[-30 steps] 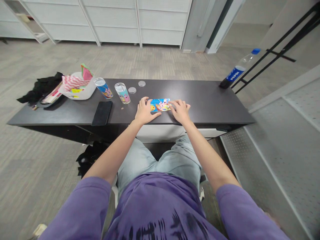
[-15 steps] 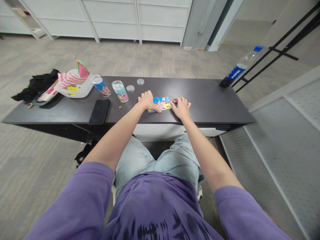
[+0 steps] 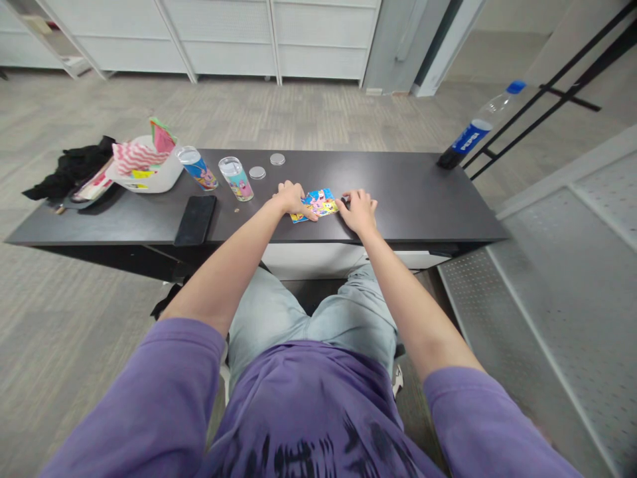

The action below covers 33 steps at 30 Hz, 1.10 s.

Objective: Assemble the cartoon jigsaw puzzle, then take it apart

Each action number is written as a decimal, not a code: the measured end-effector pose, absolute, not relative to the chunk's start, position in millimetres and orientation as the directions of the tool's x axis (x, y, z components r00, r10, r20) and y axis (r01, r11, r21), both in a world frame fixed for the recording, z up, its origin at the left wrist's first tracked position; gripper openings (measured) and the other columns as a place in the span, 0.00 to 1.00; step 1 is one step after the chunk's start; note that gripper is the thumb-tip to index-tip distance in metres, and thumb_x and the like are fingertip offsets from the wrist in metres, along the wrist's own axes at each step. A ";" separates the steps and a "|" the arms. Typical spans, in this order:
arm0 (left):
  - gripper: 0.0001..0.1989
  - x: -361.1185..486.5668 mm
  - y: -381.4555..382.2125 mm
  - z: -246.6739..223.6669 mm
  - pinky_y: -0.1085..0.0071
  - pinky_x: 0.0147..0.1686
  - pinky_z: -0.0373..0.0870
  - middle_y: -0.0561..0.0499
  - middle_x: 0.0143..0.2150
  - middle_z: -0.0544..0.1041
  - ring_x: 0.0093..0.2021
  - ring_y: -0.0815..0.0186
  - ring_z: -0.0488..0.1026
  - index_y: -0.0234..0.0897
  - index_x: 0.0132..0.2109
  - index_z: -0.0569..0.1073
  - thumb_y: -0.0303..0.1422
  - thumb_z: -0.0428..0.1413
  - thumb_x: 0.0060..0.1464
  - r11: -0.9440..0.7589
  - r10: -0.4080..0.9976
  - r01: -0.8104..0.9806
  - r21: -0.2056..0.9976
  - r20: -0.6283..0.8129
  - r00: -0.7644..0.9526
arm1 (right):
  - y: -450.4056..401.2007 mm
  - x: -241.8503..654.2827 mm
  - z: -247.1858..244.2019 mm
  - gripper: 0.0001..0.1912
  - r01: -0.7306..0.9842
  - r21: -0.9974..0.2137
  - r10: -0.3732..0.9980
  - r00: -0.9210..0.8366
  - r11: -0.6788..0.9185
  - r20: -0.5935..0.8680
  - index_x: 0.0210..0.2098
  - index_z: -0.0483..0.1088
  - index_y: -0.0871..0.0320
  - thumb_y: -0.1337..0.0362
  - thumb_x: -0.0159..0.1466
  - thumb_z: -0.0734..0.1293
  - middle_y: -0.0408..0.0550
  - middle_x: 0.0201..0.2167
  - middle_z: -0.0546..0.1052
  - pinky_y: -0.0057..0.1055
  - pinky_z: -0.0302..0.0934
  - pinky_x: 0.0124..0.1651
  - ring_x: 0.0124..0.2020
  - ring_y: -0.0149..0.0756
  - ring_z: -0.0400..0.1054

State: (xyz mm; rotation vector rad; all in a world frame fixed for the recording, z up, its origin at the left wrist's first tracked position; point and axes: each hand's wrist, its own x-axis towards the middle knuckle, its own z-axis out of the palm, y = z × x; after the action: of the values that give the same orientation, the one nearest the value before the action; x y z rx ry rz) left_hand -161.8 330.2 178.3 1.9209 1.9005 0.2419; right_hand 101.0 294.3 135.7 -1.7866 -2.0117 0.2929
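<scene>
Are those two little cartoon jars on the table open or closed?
Open, it seems: both cartoon jars stand upright, and two round lids lie flat on the dark table just beyond them.
</scene>
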 end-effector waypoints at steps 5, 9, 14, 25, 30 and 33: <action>0.51 -163.2 337.2 178.8 0.40 0.76 0.82 0.31 0.69 0.84 0.73 0.29 0.82 0.40 0.55 0.84 0.47 0.95 0.24 0.001 0.983 0.899 0.439 -0.164 0.078 | 296.1 101.6 134.0 0.19 0.887 -0.437 0.980 -0.078 0.153 0.185 0.69 0.83 0.52 0.52 0.88 0.70 0.72 0.72 0.84 0.69 0.64 0.79 0.75 0.73 0.74; 0.26 -167.1 339.0 180.0 0.44 0.70 0.87 0.42 0.61 0.89 0.61 0.49 0.88 0.38 0.57 0.84 0.47 0.84 0.63 -0.008 0.979 0.875 0.485 -0.174 0.105 | 295.6 101.4 134.5 0.21 0.887 -0.433 0.979 -0.083 0.157 0.185 0.70 0.83 0.54 0.49 0.89 0.69 0.72 0.72 0.83 0.68 0.64 0.80 0.75 0.73 0.74; 0.18 -169.0 340.8 179.0 0.49 0.63 0.91 0.45 0.57 0.89 0.56 0.55 0.88 0.38 0.58 0.85 0.46 0.76 0.75 -0.041 0.967 0.846 0.531 -0.193 0.168 | 291.0 100.6 138.0 0.29 0.890 -0.415 0.976 -0.122 0.188 0.182 0.74 0.84 0.54 0.39 0.89 0.69 0.72 0.73 0.83 0.69 0.64 0.80 0.76 0.74 0.74; 0.18 -168.6 330.1 178.6 0.44 0.71 0.87 0.43 0.65 0.88 0.64 0.51 0.86 0.39 0.59 0.86 0.43 0.77 0.73 -0.202 0.965 0.764 0.612 -0.009 0.263 | 283.5 97.6 149.6 0.51 0.887 -0.332 0.947 -0.311 0.321 0.083 0.95 0.66 0.56 0.38 0.84 0.77 0.66 0.97 0.63 0.71 0.56 0.91 0.93 0.75 0.59; 0.36 -193.6 288.8 164.1 0.36 0.82 0.75 0.37 0.76 0.82 0.76 0.41 0.78 0.42 0.71 0.81 0.45 0.81 0.62 -0.199 0.979 0.795 0.573 0.084 0.185 | 284.6 95.8 152.4 0.51 0.884 -0.318 0.937 -0.347 0.342 0.043 0.96 0.64 0.59 0.38 0.86 0.74 0.66 0.97 0.64 0.69 0.54 0.92 0.94 0.71 0.57; 0.34 -200.8 265.6 154.3 0.32 0.85 0.68 0.36 0.77 0.81 0.80 0.35 0.73 0.45 0.71 0.83 0.45 0.80 0.63 -0.160 0.987 0.834 0.528 0.097 0.128 | 283.2 96.3 153.3 0.48 0.884 -0.319 0.937 -0.346 0.342 0.047 0.94 0.67 0.57 0.39 0.86 0.74 0.67 0.94 0.69 0.68 0.55 0.92 0.92 0.73 0.60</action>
State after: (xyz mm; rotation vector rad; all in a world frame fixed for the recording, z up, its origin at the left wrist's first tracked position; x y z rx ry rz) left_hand -200.8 265.6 154.3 2.0671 1.7659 0.6144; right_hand 96.3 283.2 153.3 -1.6471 -2.3830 0.3513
